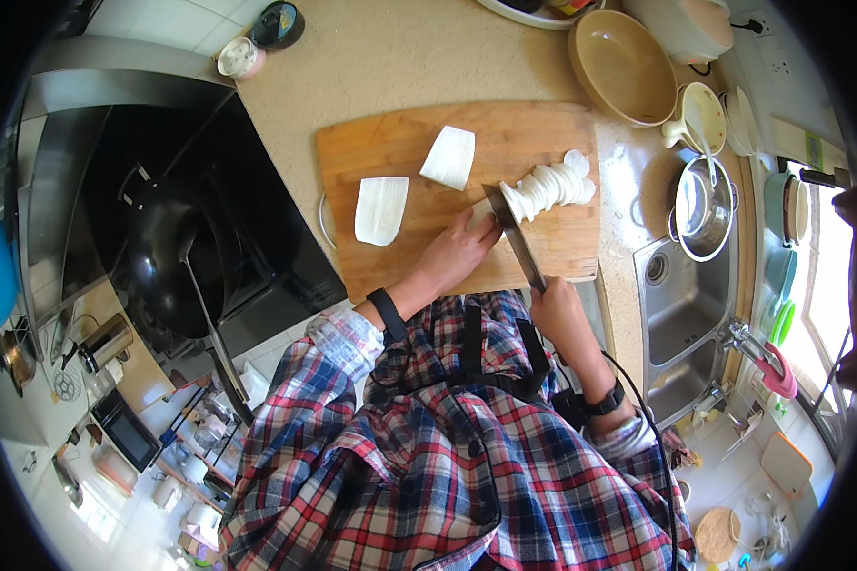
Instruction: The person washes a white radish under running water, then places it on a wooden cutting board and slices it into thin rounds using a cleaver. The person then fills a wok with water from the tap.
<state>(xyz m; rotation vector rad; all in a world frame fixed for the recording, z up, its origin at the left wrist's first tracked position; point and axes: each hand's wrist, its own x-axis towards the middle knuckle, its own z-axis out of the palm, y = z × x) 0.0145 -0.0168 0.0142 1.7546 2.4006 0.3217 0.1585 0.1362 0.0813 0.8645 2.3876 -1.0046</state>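
My left hand (457, 251) presses a white vegetable piece (480, 213), perhaps radish, onto the wooden cutting board (428, 275). The handle of a kitchen knife is gripped in my right hand (560, 314). Its broad blade (515, 239) stands against the piece, right beside my left fingers. To the right of the blade, thin round white slices (550, 189) lean on one another in a row. Two larger flat-faced white pieces lie apart on the board, one at the upper middle (448, 158) and one at the left (381, 211).
Left of the board is a black cooktop (278, 257) with a wok (171, 264) and a long-handled ladle (203, 303). A brown oval bowl (623, 68), a steel pot (703, 207) and a double sink (689, 307) are on the right.
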